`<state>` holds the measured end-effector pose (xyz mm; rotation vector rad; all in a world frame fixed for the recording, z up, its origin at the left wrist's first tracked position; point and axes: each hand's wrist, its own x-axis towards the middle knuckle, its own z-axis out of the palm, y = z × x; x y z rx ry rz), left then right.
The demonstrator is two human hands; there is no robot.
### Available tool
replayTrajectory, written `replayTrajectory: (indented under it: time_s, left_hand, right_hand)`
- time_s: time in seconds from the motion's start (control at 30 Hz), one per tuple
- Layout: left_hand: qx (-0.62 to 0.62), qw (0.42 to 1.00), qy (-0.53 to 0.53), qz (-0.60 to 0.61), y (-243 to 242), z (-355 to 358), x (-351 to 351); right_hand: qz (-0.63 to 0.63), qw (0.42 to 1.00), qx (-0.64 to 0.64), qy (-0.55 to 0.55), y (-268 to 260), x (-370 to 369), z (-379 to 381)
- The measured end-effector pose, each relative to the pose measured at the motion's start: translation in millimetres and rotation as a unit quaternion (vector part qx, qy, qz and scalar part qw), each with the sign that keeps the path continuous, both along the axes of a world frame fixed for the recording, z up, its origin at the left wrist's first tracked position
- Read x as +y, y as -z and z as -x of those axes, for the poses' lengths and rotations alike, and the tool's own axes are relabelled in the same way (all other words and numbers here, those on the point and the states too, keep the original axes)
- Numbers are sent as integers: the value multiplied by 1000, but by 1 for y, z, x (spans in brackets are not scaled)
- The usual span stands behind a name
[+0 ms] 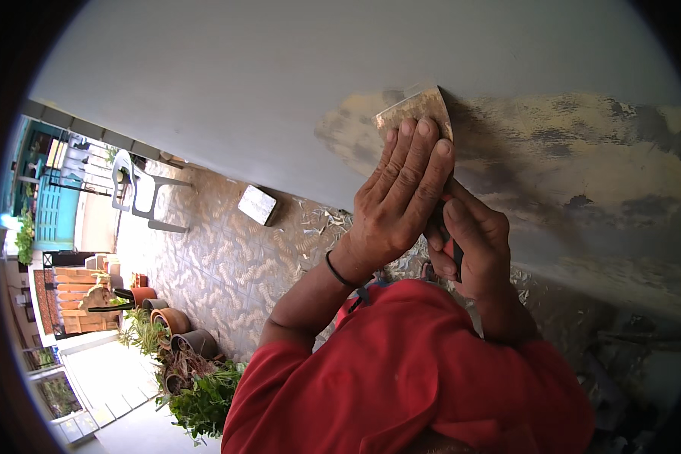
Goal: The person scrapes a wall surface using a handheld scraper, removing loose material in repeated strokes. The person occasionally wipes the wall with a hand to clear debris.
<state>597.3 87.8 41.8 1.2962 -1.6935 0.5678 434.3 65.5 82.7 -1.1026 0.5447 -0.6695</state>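
Observation:
A wide putty knife [419, 108] rests its metal blade against the grey painted wall [249, 85]. Its blade is smeared with tan residue. My right hand [479, 244] grips the red and black handle, which partly hides behind the fingers. Flat along the blade lies my left hand [400, 190], fingers stretched out and pressing; its thumb is hidden. The blade's edge is at the left part of a long scraped patch [567, 136], where yellowish and dark layers show through the grey paint.
Paint flakes [323, 221] litter the patterned tile floor [221, 267] along the wall's foot. A pale square container [257, 205] stands there. Further left are a plastic chair [142, 190], several potted plants [196, 343] and a wooden slatted piece [82, 301].

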Motion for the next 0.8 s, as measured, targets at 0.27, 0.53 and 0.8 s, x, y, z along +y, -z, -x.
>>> replayTrajectory:
  time_s: [0.27,0.53,0.8]
  left_hand:
    - [-16,1000,4,8,-10,-7,2]
    - [-47,997,52,-19,-20,-21,7]
    - [-31,999,20,22,-9,-18,1]
  right_hand:
    - [20,998,-59,-1,17,4,-9]
    - [34,996,-86,6,32,14,-9]
    - [27,996,-83,6,25,14,-12]
